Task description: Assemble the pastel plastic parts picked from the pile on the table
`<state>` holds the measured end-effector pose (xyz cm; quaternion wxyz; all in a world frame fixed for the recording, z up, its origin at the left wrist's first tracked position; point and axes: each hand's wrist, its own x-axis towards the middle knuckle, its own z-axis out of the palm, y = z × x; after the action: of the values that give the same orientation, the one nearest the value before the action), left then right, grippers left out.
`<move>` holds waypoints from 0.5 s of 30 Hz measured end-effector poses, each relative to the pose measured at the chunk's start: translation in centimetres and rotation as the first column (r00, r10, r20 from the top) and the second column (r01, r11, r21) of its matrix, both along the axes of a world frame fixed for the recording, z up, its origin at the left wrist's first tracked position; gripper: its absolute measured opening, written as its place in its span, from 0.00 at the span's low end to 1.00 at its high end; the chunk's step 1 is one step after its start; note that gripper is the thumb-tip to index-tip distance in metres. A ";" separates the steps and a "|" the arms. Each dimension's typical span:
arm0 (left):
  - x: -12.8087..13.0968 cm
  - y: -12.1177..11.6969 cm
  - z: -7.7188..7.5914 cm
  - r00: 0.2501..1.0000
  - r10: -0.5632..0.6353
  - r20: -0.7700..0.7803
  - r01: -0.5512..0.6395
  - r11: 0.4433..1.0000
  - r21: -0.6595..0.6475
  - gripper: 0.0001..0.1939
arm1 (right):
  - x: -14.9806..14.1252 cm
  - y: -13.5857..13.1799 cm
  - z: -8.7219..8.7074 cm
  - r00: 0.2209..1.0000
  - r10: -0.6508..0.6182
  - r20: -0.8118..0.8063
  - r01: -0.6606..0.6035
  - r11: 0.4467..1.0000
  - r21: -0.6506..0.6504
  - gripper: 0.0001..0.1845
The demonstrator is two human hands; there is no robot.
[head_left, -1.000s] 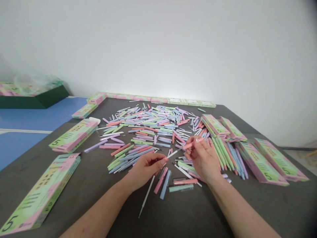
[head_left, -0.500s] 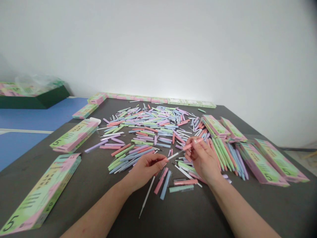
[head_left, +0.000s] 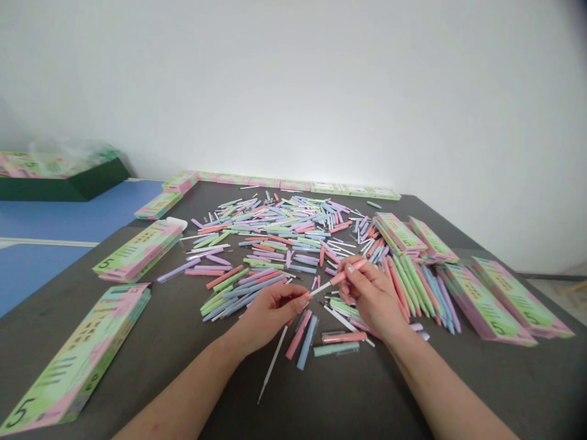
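My left hand [head_left: 279, 305] pinches a white pen refill [head_left: 321, 289] between thumb and fingertips. My right hand [head_left: 369, 296] grips a coral pen barrel [head_left: 342, 277] tilted up to the right. The refill's far end sits in the barrel's lower end. A second white refill [head_left: 272, 368] slants down from under my left hand; whether it is held or lies on the table I cannot tell. Between my wrists lie a coral cap piece [head_left: 299, 336], a blue one [head_left: 307, 343], another coral one [head_left: 351, 337] and a green one [head_left: 337, 349].
A large spread of loose pen parts [head_left: 284, 226] covers the middle of the dark table [head_left: 183, 366]. Sorted barrels [head_left: 417, 287] lie to the right of my right hand. Printed boxes [head_left: 499, 299] flank both sides, including a near left box [head_left: 77, 354]. A dark green tray [head_left: 68, 188] stands far left.
My right hand has moved slightly left and down with the coral barrel, and less of the refill shows between my hands. My left hand has stayed put.
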<state>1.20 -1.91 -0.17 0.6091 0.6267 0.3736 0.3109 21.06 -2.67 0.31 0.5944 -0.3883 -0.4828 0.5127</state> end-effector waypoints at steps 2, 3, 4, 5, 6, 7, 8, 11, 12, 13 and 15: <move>0.0 0.0 0.1 1.000 0.009 -0.007 -0.009 1.000 0.015 0.15 | 0.1 0.1 -0.3 0.999 0.005 0.042 -0.007 0.999 0.044 0.07; 0.0 0.0 0.1 1.000 0.014 -0.010 -0.014 1.000 0.025 0.15 | 0.2 0.1 -0.4 0.999 0.004 0.053 -0.007 0.998 0.063 0.07; 0.0 0.0 0.0 1.000 0.019 -0.012 -0.019 0.999 0.035 0.15 | 0.3 0.2 -0.5 0.998 0.004 0.059 -0.008 0.997 0.076 0.07; 0.0 0.1 0.0 1.000 0.023 -0.013 -0.022 0.999 0.044 0.14 | 0.4 0.2 -0.5 0.998 0.003 0.064 -0.008 0.996 0.084 0.06; 0.0 0.1 -0.1 1.000 0.023 -0.014 -0.023 0.998 0.054 0.14 | 0.5 0.3 -0.5 0.997 0.002 0.075 -0.008 0.997 0.083 0.06; 0.0 0.1 -0.1 1.000 0.024 -0.015 -0.023 0.998 0.063 0.13 | 0.6 0.3 -0.4 0.996 0.001 0.091 -0.008 0.997 0.077 0.06; 0.0 0.2 -0.2 1.000 0.026 -0.015 -0.025 0.997 0.073 0.13 | 0.6 0.3 -0.3 0.993 0.001 0.115 -0.009 0.998 0.067 0.06; 0.0 0.2 -0.2 0.999 0.033 -0.025 -0.029 0.993 0.116 0.12 | 0.6 0.1 -0.1 0.980 0.030 0.197 -0.034 0.999 0.019 0.09; 0.0 0.2 -0.2 0.999 0.037 -0.035 -0.032 0.990 0.135 0.12 | 0.5 0.1 0.0 0.974 0.049 0.221 -0.050 0.999 -0.004 0.09; 0.0 0.1 -0.1 0.998 0.041 -0.048 -0.034 0.987 0.154 0.12 | 0.4 0.0 0.1 0.967 0.073 0.245 -0.068 0.997 -0.030 0.10; 0.0 0.1 -0.1 0.995 0.054 -0.078 -0.038 0.981 0.191 0.11 | 0.2 -0.1 0.2 0.949 0.122 0.291 -0.103 0.991 -0.082 0.12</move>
<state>1.17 -1.79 -0.22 0.5234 0.6854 0.3818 0.3325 21.25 -2.82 0.50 0.4721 -0.4519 -0.5704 0.4976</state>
